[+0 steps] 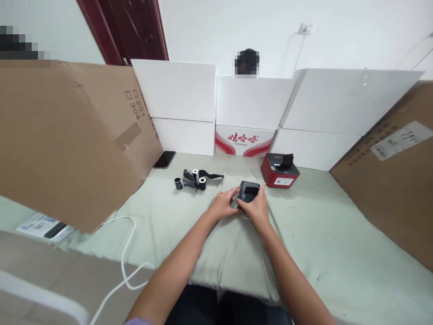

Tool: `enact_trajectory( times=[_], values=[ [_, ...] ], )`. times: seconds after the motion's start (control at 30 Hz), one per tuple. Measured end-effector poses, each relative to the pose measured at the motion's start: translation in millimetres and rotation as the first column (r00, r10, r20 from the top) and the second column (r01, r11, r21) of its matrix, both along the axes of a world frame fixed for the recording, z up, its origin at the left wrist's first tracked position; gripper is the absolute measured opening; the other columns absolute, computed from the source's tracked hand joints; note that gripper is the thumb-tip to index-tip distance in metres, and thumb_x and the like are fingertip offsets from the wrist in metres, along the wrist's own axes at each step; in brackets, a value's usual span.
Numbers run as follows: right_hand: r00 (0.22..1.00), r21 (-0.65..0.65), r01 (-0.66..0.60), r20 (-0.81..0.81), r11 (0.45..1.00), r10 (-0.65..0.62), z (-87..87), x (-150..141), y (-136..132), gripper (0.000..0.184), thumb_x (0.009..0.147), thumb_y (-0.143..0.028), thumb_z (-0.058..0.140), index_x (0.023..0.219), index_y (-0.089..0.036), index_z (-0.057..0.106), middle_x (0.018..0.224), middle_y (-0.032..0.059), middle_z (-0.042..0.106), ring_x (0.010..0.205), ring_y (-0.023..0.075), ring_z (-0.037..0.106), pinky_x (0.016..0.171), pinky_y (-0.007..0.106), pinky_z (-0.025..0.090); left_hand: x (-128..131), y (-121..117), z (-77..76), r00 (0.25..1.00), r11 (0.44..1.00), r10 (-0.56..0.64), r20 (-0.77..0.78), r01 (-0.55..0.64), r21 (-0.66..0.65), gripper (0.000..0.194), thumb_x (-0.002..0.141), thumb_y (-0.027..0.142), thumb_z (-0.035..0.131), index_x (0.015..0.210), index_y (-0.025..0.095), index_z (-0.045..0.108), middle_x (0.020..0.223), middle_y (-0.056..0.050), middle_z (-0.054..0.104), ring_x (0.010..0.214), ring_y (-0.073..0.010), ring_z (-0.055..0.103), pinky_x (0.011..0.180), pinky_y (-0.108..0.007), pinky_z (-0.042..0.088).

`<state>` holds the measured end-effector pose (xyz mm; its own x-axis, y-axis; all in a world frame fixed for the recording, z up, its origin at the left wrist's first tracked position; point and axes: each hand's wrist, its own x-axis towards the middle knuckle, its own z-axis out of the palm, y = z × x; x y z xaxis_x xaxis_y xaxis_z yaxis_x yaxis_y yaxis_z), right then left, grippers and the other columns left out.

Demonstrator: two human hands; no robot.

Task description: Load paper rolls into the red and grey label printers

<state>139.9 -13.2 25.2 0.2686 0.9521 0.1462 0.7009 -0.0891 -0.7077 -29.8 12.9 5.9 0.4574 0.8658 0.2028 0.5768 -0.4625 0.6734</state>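
A small dark boxy device (249, 191), which looks like a portable printer with a glossy black window on top, rests on the cloth-covered table in front of me. My left hand (223, 204) grips its left side, thumb near the front edge. Around the right side and front curls my right hand (257, 206), one finger stretched along the edge. Behind it to the right stands a red and black printer (280, 170), with a piece of black paper (287, 161) sticking up from its top. Several small rolls of black paper (194, 179) lie left of my hands, one strip unrolled.
White boxes (250, 101) form a wall at the back, with brown cardboard (74, 135) at left and another brown box (399, 158) at right. A phone (164, 159) lies back left. A white cable (126, 253) hangs over the front edge. A person's head shows behind the boxes.
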Motion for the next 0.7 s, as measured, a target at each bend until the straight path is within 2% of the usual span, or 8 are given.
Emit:
enact_trajectory(
  times=[0.07,0.13,0.23,0.37,0.47,0.6,0.7],
  values=[
    [0.999,0.015,0.032,-0.01,0.999,-0.032,7.0,1.0,-3.5,0.127,0.063,-0.048,0.078,0.161,-0.01,0.005,0.153,0.0284,0.043,0.143,0.0434,0.044,0.114,0.053,0.041,-0.9,-1.3,1.2,1.0,1.0,-0.005,-0.027,0.005,0.0,0.094,0.076,0.045,0.079,0.156,0.025,0.035,0.148,-0.009,0.059,0.116,-0.0281,0.067,0.112,-0.045,0.041],
    [0.999,0.035,0.022,-0.036,0.999,-0.021,14.6,16.1,-9.8,0.127,0.063,-0.046,0.078,0.162,-0.013,0.006,0.154,0.0251,0.045,0.14,0.0408,0.048,0.112,0.051,0.044,-1.1,-2.6,3.7,0.998,1.0,-0.017,-0.059,0.016,-0.003,0.092,0.079,0.044,0.076,0.158,0.025,0.033,0.147,-0.009,0.061,0.115,-0.0277,0.067,0.113,-0.046,0.04],
    [0.995,0.018,0.054,-0.09,0.998,-0.052,23.5,62.7,-24.2,0.131,0.063,-0.05,0.078,0.163,-0.017,0.0,0.147,0.0188,0.056,0.131,0.0354,0.059,0.106,0.045,0.05,-0.1,-4.0,7.9,0.996,0.999,-0.034,-0.078,0.034,-0.008,0.09,0.081,0.042,0.075,0.158,0.025,0.031,0.145,-0.008,0.062,0.118,-0.0278,0.065,0.113,-0.047,0.038],
    [0.982,-0.046,0.19,-0.007,0.981,-0.19,26.0,138.1,-43.4,0.138,0.059,-0.054,0.081,0.164,-0.011,0.001,0.144,0.0226,0.059,0.13,0.0376,0.06,0.105,0.045,0.051,2.1,-4.4,11.2,0.996,0.999,-0.047,-0.076,0.046,-0.018,0.088,0.082,0.039,0.074,0.158,0.025,0.031,0.144,-0.007,0.063,0.118,-0.0273,0.064,0.113,-0.047,0.038],
    [0.971,-0.091,0.235,0.071,0.968,-0.23,20.0,174.7,-49.9,0.139,0.058,-0.057,0.08,0.164,-0.012,0.003,0.145,0.0242,0.057,0.131,0.0395,0.06,0.105,0.047,0.051,2.6,-4.7,11.4,0.996,0.999,-0.048,-0.069,0.046,-0.021,0.086,0.083,0.039,0.072,0.158,0.025,0.031,0.143,-0.007,0.064,0.115,-0.027,0.064,0.112,-0.047,0.038],
    [0.978,-0.13,0.206,0.074,0.97,-0.197,10.4,188.7,-49.1,0.142,0.057,-0.059,0.08,0.164,-0.013,-0.001,0.149,0.0234,0.054,0.135,0.0406,0.056,0.11,0.049,0.048,1.2,-4.8,9.5,0.998,0.999,-0.039,-0.051,0.038,-0.026,0.085,0.085,0.04,0.071,0.158,0.026,0.031,0.143,-0.007,0.064,0.113,-0.0253,0.065,0.113,-0.046,0.037],
    [0.984,-0.14,0.175,0.004,0.975,-0.176,15.3,189.8,-49.1,0.149,0.055,-0.063,0.081,0.164,-0.012,-0.007,0.154,0.0235,0.049,0.141,0.042,0.05,0.115,0.052,0.043,-0.5,-4.1,7.5,0.999,0.999,-0.029,-0.04,0.028,-0.021,0.085,0.084,0.04,0.072,0.158,0.026,0.032,0.144,-0.007,0.064,0.111,-0.0245,0.066,0.113,-0.046,0.039]
  ],
)
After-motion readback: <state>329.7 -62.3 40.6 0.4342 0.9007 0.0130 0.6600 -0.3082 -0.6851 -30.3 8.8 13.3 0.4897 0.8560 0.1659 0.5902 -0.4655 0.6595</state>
